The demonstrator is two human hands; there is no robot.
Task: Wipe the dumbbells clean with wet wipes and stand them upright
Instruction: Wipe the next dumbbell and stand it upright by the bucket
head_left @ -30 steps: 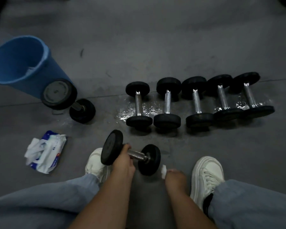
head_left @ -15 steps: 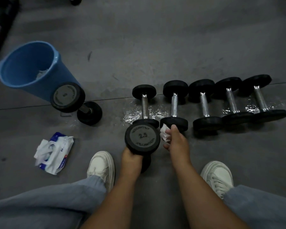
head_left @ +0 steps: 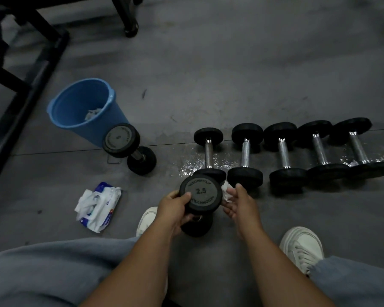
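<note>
While left hand (head_left: pixel 173 209) grips dumbbell (head_left: pixel 201 193), right hand (head_left: pixel 242 204) holds wipe (head_left: pixel 227 192).

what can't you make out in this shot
Head view only:
- Held dumbbell: handle hidden by its top disc and the left hand.
- Wipe: mostly behind that disc; grip of the right hand unclear.
- Leaning dumbbell: weight marking too dim.
- Black frame: cut off by the left edge.

Grey floor (head_left: pixel 231 74) with dumbbell row (head_left: pixel 284 154), blue bucket (head_left: pixel 116 115), wipes pack (head_left: pixel 100 207).
</note>
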